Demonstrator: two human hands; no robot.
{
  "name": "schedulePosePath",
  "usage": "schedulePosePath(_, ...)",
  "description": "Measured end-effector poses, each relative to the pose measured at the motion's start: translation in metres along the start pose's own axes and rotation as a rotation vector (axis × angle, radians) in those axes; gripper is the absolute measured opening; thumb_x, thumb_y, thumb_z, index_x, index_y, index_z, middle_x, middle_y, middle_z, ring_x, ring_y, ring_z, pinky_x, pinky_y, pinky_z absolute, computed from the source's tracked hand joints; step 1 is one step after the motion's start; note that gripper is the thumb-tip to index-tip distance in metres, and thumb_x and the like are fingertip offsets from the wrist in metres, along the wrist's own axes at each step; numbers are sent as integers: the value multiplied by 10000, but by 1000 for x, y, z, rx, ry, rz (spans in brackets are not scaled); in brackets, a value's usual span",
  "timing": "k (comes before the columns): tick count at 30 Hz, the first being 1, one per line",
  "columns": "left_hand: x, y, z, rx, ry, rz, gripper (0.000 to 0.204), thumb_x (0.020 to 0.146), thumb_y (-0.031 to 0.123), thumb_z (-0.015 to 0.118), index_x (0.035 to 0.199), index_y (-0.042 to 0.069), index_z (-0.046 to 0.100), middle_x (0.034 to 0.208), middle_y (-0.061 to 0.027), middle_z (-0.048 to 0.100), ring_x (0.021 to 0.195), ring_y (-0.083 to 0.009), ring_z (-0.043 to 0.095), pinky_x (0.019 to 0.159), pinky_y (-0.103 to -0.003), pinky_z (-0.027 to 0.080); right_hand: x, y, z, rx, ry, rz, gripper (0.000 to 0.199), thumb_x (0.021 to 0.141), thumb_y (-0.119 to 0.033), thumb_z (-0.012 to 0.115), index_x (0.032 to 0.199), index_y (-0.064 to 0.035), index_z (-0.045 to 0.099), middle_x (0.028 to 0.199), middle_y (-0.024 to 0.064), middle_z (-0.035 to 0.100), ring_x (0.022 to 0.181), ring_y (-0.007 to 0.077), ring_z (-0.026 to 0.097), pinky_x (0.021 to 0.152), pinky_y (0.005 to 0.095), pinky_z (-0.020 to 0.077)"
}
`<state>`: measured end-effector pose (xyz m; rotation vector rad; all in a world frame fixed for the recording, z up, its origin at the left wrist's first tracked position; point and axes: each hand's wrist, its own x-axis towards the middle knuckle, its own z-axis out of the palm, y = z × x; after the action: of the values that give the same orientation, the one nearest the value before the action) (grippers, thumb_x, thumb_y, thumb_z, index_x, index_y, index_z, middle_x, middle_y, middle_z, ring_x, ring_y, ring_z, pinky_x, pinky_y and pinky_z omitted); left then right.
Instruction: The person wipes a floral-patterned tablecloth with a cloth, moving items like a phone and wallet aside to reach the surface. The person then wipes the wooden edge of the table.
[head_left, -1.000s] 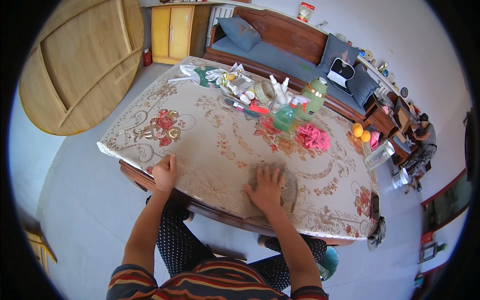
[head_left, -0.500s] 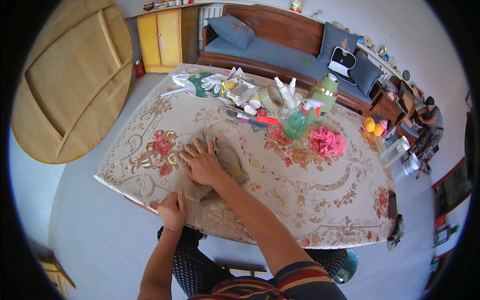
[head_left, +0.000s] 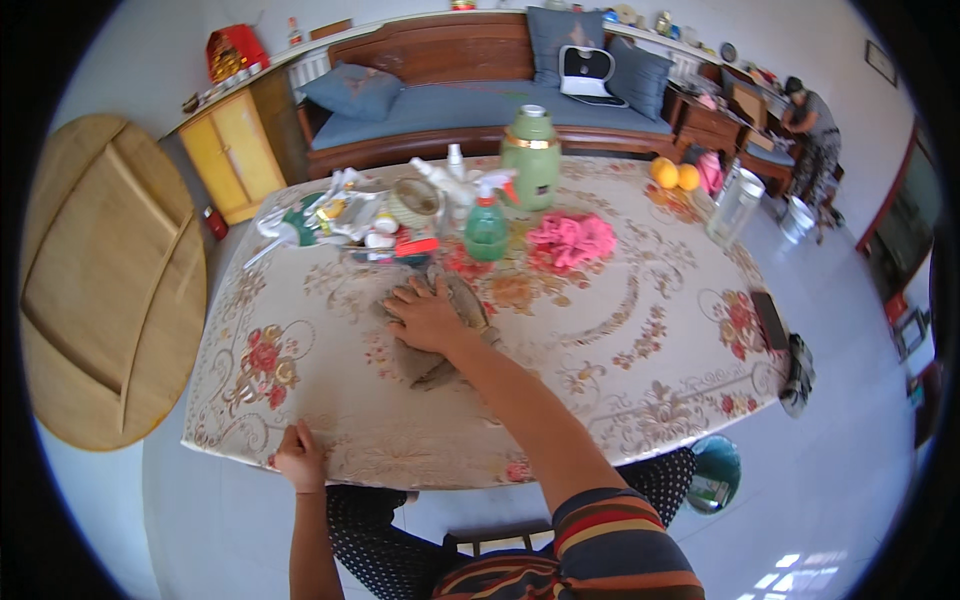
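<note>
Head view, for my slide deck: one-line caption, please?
Right hand presses a grey cloth on the floral tablecloth; left hand grips the near edge.

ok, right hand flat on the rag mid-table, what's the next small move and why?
Probably draw the rag back toward the near edge. The right hand presses it flat just short of the bottles and spray bottle, so pushing on risks knocking them. The left hand grips the tablecloth edge, steadying it.
</note>
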<state>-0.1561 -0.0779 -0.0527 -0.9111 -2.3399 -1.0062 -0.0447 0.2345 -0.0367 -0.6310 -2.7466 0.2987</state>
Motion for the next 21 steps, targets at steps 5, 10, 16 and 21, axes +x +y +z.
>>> schedulePosePath(5, 1, -5, 3, 32, -62, -26, 411, 950, 281, 519, 635, 18, 512, 545, -182, 495, 439, -287, 441, 464, -428, 354, -90, 90, -45, -35, 64, 5, 503, 871, -481, 512, 1293, -208, 540, 1391, 14, 456, 1348, 266, 322, 1070, 656, 162)
schedulePosePath(10, 4, -18, 9, 114, -59, 52, 416, 952, 296, 514, 646, 14, 521, 575, -197, 516, 468, -346, 459, 473, -449, 360, -167, 175, -92, -128, 152, 173, 492, 864, -480, 514, 1279, -218, 552, 1381, 6, 476, 1336, 254, 346, 1070, 650, 176)
schedulePosePath(16, 5, -12, 3, 166, -27, 128, 406, 950, 266, 522, 630, 16, 513, 579, -202, 524, 489, -374, 488, 463, -458, 358, -236, 269, -139, -214, 209, 452, 489, 875, -490, 494, 1281, -224, 556, 1388, 3, 480, 1338, 258, 352, 1081, 640, 159)
schedulePosePath(21, 7, -20, 11, 198, -60, 118, 398, 952, 251, 516, 631, 16, 513, 554, -186, 510, 467, -356, 467, 458, -456, 354, -281, 332, -175, -273, 206, 695, 492, 888, -493, 474, 1300, -233, 542, 1402, 5, 466, 1363, 264, 317, 1088, 637, 138)
